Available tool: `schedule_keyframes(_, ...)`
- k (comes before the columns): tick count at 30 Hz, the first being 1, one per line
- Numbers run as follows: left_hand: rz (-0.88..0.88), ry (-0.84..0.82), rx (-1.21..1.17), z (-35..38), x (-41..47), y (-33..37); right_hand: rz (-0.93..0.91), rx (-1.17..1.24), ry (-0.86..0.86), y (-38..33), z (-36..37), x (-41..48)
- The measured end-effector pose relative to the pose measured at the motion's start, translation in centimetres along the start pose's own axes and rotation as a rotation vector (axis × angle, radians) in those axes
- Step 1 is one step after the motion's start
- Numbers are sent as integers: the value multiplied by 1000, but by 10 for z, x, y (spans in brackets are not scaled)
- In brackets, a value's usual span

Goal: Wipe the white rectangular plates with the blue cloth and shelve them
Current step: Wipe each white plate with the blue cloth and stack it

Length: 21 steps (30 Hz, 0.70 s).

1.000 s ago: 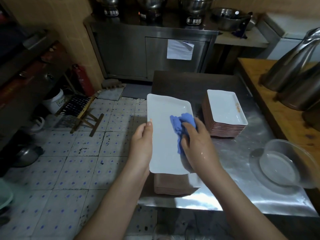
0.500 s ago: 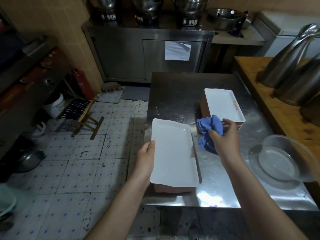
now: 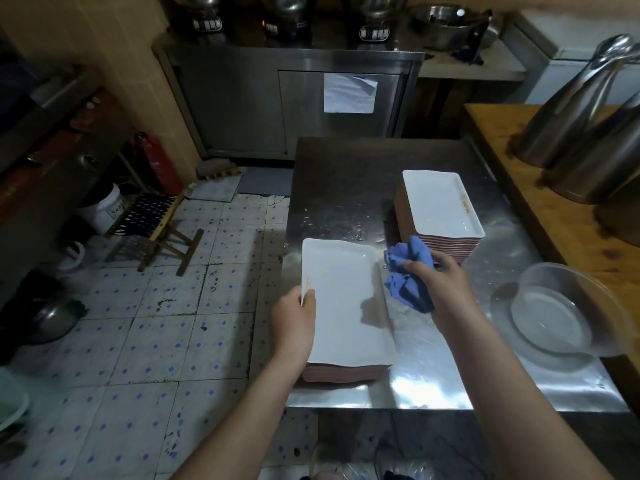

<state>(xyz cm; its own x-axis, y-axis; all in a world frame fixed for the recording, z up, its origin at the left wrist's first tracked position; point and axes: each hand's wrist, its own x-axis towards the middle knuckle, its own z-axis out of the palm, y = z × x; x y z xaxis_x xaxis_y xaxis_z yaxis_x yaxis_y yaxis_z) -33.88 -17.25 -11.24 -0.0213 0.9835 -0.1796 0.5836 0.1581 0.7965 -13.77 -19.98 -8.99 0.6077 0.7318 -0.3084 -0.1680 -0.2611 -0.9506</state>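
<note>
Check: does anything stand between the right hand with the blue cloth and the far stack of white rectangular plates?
Nothing visible. The right hand, gripping the blue cloth, is beside the far stack of white rectangular plates.

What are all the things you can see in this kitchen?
steel table: one, silver, centre
near plate stack: one, brown-sided, table's front edge
far plate stack: one, white top, reddish sides, farther back
blue cloth: one, blue, between the stacks
clear bowl: one, see-through, table's right side
metal jugs: two, silver, wooden counter at right
paper sheet: one, white, steel cabinet door
folding stool: one, wooden, tiled floor at left
bucket: one, white, behind the stool
left grip: one hand, holding the near stack's top plate by its left edge
right grip: one hand, clutching the cloth
</note>
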Motion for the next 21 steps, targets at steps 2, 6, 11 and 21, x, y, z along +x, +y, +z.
schedule_keyframes(2,33,37,60,0,-4,2,43,49,-30,-1,-1,1)
schedule_keyframes(6,62,71,89,-1,-5,3,98,114,-106,0,-2,-1)
schedule_keyframes(11,61,111,95,4,4,-6,243,288,-204,1,-2,-3)
schedule_keyframes(21,-52,0,-127,14,16,-30,216,312,-158,0,2,1)
